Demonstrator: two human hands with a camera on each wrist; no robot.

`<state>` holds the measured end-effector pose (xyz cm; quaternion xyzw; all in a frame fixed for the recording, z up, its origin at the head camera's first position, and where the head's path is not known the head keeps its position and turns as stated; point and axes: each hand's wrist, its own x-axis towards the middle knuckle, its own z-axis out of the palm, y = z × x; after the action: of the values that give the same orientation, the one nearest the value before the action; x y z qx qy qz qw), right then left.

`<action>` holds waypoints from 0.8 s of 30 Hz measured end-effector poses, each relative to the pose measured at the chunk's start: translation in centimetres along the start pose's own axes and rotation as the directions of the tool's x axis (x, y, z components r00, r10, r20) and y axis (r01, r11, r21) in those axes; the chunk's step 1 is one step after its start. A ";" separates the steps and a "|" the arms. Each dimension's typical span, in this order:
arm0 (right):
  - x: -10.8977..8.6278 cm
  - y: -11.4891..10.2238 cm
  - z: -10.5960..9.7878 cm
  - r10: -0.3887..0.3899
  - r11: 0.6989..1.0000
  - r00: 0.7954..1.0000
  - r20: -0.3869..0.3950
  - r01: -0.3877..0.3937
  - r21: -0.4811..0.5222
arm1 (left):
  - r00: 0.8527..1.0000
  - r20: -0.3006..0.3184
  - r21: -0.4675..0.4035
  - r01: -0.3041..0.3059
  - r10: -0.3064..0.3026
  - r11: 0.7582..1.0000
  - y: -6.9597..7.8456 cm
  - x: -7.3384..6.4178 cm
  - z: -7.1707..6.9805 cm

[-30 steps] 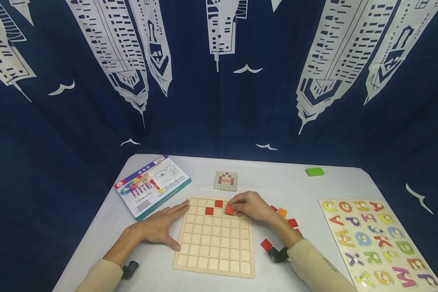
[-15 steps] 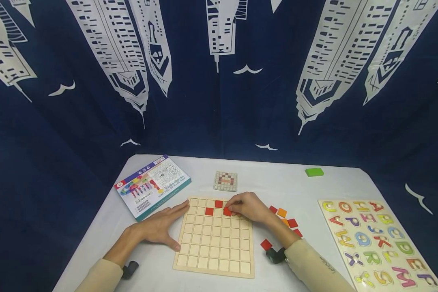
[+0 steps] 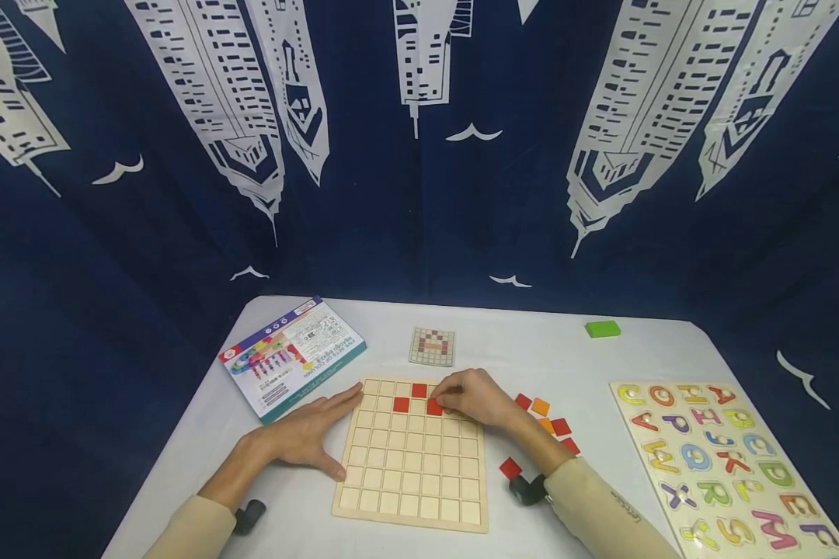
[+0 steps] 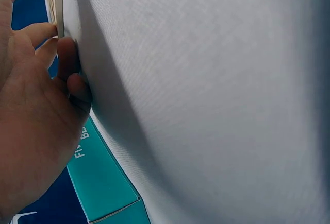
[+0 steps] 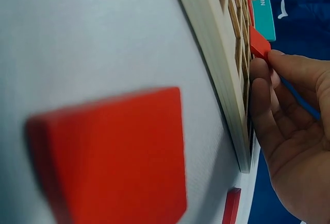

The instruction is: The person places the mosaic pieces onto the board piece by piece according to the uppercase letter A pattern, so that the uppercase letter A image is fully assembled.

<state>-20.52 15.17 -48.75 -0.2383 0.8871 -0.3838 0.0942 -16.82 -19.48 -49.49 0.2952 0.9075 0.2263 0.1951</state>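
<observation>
My right hand (image 3: 474,396) pinches a red square tile (image 3: 434,407) over the second row of the wooden grid board (image 3: 405,463). In the right wrist view that tile (image 5: 259,42) sits tilted between thumb and fingers, against the board's surface. Two more red tiles lie in the board's cells: one in the top row (image 3: 419,390), one in the second row (image 3: 401,404). With thumb and fingertips spread, my left hand (image 3: 304,435) touches the board's left edge. In the left wrist view the left hand's fingers (image 4: 44,32) reach the board's side.
Loose red tiles (image 3: 510,468) and orange tiles (image 3: 541,407) lie right of the board. A patterned card (image 3: 433,346) lies behind it. A printed box (image 3: 294,359) is at the left, an alphabet board (image 3: 730,466) at the right, a green block (image 3: 603,329) at the back right.
My right hand has shifted slightly left with the red tile, which has come down closer to the second-row cell. The left hand stays at the board's edge.
</observation>
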 end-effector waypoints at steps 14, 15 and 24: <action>-0.2 0.0 0.1 -0.045 0.999 0.999 -0.021 0.045 -0.026 | 1.000 -0.016 0.007 -0.004 0.004 1.000 -0.2 0.0 0.2; -0.2 0.0 0.1 -0.047 0.999 0.999 -0.022 0.047 -0.028 | 1.000 -0.016 0.007 -0.005 0.005 1.000 -0.2 0.0 0.2; -0.2 0.0 0.0 -0.055 0.998 0.998 -0.018 0.054 -0.039 | 1.000 -0.012 0.012 -0.010 0.011 1.000 -0.1 0.0 0.2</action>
<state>-20.32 15.24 -48.76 -0.2606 0.8885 -0.3711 0.0707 -16.79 -19.56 -49.68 0.2998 0.9085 0.2236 0.1866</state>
